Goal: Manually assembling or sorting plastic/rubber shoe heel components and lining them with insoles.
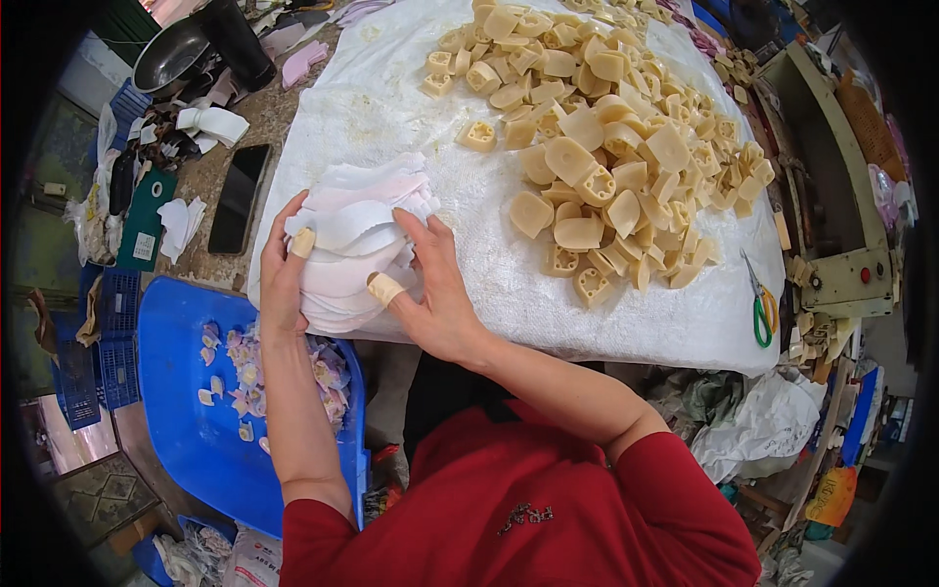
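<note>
A loose, overlapping stack of thin curved white and pale pink cut pieces (352, 220) lies near the left side of the white-covered table. My left hand (284, 269) grips the stack's left edge, its thumb wrapped in beige tape. On the other side my right hand (430, 284) holds the right edge; its thumb is taped too and rests over the pieces, fingertips on the upper layers. To the right spreads a large heap of cream plastic block heels (577, 232), some showing hollow, ribbed ends. One heel (477, 135) sits apart, left of the heap.
Green-and-orange-handled scissors (762, 318) lie at the table's right edge. A blue bin (186, 430) below left holds several small lilac-and-cream pieces (249, 377). A black phone (240, 199) and a dark pan (171, 61) are on the side surface at left. Crumpled plastic sacks (768, 421) lie lower right.
</note>
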The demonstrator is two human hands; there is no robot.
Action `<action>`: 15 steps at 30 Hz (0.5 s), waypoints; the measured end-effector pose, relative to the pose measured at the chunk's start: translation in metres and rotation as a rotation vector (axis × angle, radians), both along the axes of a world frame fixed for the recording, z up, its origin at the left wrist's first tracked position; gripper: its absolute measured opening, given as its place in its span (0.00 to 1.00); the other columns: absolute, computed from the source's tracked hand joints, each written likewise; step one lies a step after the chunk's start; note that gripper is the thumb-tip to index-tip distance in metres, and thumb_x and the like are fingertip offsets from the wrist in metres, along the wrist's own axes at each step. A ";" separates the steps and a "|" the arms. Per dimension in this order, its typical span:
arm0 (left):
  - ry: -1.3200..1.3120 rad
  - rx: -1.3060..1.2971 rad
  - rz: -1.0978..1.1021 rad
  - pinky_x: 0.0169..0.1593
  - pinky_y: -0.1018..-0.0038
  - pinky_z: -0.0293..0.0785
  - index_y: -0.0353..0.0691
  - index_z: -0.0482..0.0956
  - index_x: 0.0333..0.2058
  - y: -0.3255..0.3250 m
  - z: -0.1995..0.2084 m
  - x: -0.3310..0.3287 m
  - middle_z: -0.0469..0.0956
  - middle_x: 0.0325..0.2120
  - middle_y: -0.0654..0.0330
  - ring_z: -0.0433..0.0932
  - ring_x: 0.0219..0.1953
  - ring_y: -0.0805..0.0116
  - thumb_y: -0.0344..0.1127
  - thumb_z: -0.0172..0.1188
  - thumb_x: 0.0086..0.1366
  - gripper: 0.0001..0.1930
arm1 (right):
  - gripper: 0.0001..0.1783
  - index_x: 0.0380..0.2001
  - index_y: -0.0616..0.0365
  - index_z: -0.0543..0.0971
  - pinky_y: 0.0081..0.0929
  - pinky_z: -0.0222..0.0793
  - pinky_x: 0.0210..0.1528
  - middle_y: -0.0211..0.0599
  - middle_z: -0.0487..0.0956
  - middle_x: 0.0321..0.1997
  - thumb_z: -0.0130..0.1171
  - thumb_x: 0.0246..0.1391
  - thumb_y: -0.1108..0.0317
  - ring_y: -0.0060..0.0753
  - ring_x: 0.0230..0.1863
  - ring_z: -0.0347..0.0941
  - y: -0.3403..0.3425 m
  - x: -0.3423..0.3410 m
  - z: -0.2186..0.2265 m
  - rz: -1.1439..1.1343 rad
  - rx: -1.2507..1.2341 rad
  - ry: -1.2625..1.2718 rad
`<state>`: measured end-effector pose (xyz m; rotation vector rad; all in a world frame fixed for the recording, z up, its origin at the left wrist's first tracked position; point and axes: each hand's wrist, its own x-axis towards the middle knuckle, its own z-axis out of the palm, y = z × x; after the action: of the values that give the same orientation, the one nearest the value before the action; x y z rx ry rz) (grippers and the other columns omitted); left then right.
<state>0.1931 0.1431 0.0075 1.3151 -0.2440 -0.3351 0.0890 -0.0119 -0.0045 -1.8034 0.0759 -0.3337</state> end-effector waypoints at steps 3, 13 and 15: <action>0.029 -0.067 0.017 0.55 0.72 0.68 0.37 0.63 0.59 -0.004 0.000 -0.011 0.67 0.54 0.51 0.70 0.53 0.64 0.36 0.57 0.62 0.27 | 0.40 0.63 0.54 0.54 0.42 0.52 0.62 0.56 0.50 0.63 0.60 0.49 0.66 0.57 0.67 0.44 -0.002 -0.008 0.009 -0.003 -0.039 -0.036; 0.199 -0.243 -0.071 0.56 0.73 0.64 0.40 0.62 0.59 -0.081 -0.005 -0.061 0.68 0.51 0.56 0.68 0.51 0.68 0.33 0.63 0.54 0.33 | 0.37 0.62 0.59 0.58 0.41 0.44 0.66 0.52 0.54 0.61 0.60 0.48 0.69 0.50 0.66 0.47 -0.068 -0.066 0.029 -0.174 -0.088 -0.042; 0.097 -0.096 -0.051 0.55 0.73 0.64 0.39 0.63 0.58 -0.079 -0.015 -0.061 0.69 0.50 0.55 0.68 0.49 0.69 0.33 0.64 0.54 0.32 | 0.38 0.62 0.59 0.57 0.41 0.43 0.67 0.53 0.54 0.62 0.60 0.48 0.68 0.50 0.67 0.46 -0.071 -0.070 0.014 -0.124 0.042 0.021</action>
<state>0.1323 0.0638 -0.0075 1.1966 -0.2093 -0.4242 0.0193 -0.0830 0.0098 -1.7646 0.2086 -0.3983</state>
